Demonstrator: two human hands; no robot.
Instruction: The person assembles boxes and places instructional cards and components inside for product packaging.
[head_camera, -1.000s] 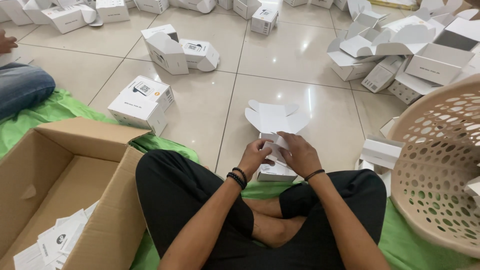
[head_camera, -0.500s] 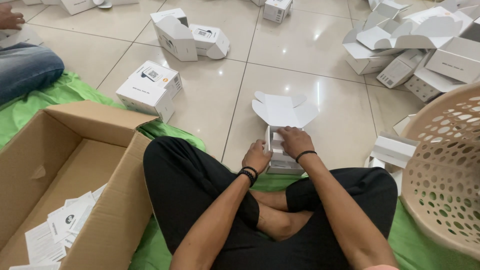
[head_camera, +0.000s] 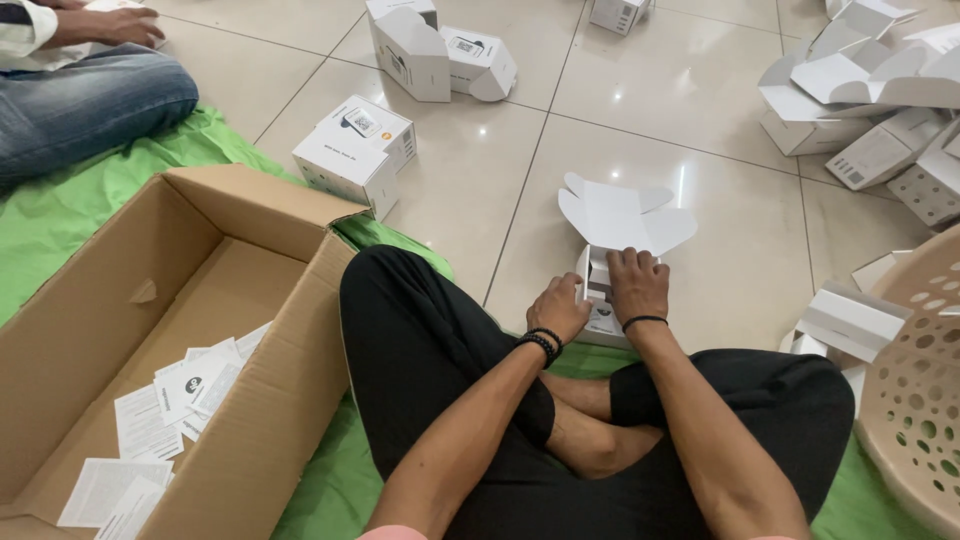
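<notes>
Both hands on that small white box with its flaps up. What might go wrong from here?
1. The right hand presses on the open white box while its lid flaps stand spread; they may crease.
2. The left hand only steadies one side, and the tile floor looks glossy, so the box may slide.
3. The beige basket sits close to the right elbow and may get bumped.

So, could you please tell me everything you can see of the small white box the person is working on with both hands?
The small white box looks like thin folded card, plain white, with a darker printed patch on its near side. Its lid is open and stands up at the far side, with rounded flaps spread left and right. It sits upright on the tiled floor, just ahead of the crossed legs, by the green sheet. The left hand grips its left side; the right hand presses on top.
</notes>
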